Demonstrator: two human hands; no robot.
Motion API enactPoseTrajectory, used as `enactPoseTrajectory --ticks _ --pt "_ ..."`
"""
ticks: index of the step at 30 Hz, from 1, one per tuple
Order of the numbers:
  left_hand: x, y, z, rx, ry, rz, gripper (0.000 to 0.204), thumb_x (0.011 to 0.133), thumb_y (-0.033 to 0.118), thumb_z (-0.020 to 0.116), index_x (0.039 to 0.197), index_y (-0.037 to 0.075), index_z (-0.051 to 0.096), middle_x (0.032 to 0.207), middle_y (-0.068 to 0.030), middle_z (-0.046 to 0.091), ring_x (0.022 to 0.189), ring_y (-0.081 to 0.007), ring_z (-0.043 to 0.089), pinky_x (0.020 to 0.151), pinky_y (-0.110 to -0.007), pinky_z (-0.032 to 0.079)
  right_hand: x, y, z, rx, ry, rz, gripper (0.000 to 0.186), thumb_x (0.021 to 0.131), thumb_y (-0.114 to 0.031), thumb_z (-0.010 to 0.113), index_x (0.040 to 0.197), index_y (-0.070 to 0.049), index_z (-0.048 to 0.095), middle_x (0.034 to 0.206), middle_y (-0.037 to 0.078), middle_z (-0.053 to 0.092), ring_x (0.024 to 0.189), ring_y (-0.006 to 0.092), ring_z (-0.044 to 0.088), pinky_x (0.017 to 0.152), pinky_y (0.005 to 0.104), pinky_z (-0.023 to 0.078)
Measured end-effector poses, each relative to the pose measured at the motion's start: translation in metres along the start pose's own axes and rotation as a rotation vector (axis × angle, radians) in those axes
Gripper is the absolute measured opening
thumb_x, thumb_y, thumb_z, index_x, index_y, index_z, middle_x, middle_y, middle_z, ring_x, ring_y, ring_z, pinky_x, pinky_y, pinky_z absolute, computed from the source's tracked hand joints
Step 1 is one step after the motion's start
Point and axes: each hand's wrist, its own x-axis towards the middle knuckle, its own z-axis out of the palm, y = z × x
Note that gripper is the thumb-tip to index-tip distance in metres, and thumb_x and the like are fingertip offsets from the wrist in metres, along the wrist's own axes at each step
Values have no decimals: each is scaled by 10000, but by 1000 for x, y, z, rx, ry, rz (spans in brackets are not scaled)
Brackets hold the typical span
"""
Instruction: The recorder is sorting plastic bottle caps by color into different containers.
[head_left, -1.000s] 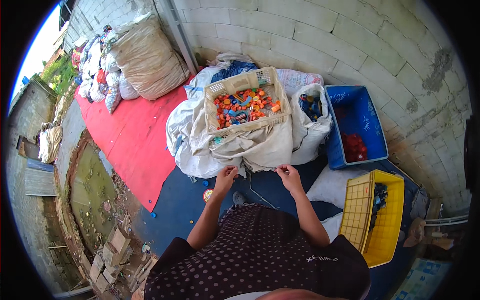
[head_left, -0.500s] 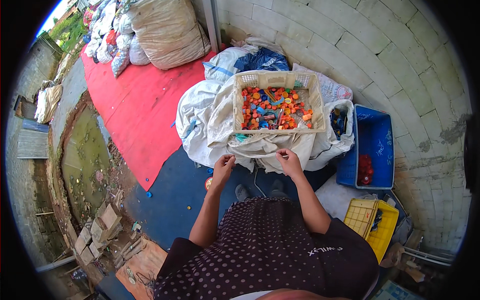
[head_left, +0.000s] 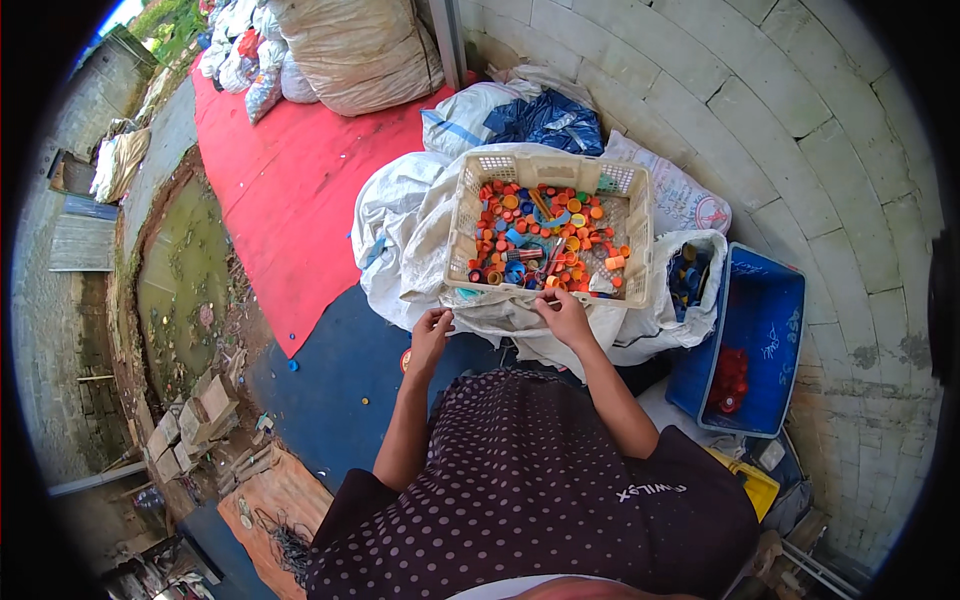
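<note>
A cream plastic crate (head_left: 466, 222) rests on white sacks (head_left: 392, 240) in front of me. Inside it lie many bottle caps (head_left: 505, 250), mostly orange and red, with some blue, yellow and green ones. My right hand (head_left: 564, 318) is at the crate's near rim, thumb and fingertips pinched together; whether they touch the rim or hold something small cannot be made out. Lower and to the left, my left hand (head_left: 430, 335) hovers by the edge of the white sacks. Its fingers are curled into a pinch, and anything between them is too small to see.
Right of the crate are an open white sack (head_left: 712, 290) of dark caps and a blue bin (head_left: 768, 330) with red pieces inside. A yellow crate (head_left: 752, 484) sits below. A red sheet (head_left: 290, 190) and blue sheet (head_left: 320, 410) cover the ground, beside a muddy pool (head_left: 180, 270).
My right hand has moved up and slightly left to the crate's near rim. My left hand has shifted a little left and down. The whole view has turned slightly.
</note>
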Motion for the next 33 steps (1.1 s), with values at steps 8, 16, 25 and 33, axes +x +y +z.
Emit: enactPoseTrajectory --ticks 8,16,25,33 --pt "73 49 68 287 -23 164 373 862 228 722 1115 -23 611 976 -107 684 805 -151 664 638 -278 545 75 1 -78 66 -12 -13 189 890 -191 665 993 -33 661 875 28 685 741 102 622 688 267 511" --pt "191 39 91 1271 -322 382 144 781 169 661 890 82 696 912 -142 706 881 -327 675 810 -457 504 75 11 -130 96 267 81 178 916 -186 641 1018 -40 653 877 31 683 731 105 624 685 259 507" --pt "235 11 101 1957 -762 517 203 851 178 544 904 154 738 1060 -82 697 1106 -247 591 1025 -445 285 31 -14 -76 73 453 200 206 914 -195 657 1048 -38 652 962 55 677 769 122 618 688 275 512" --pt "241 -13 90 1866 -656 681 200 866 214 557 974 188 723 989 -57 703 1065 -205 616 981 -429 313 26 -36 -36 19 437 162 216 900 -163 669 1058 -21 637 964 66 660 789 149 634 685 289 527"
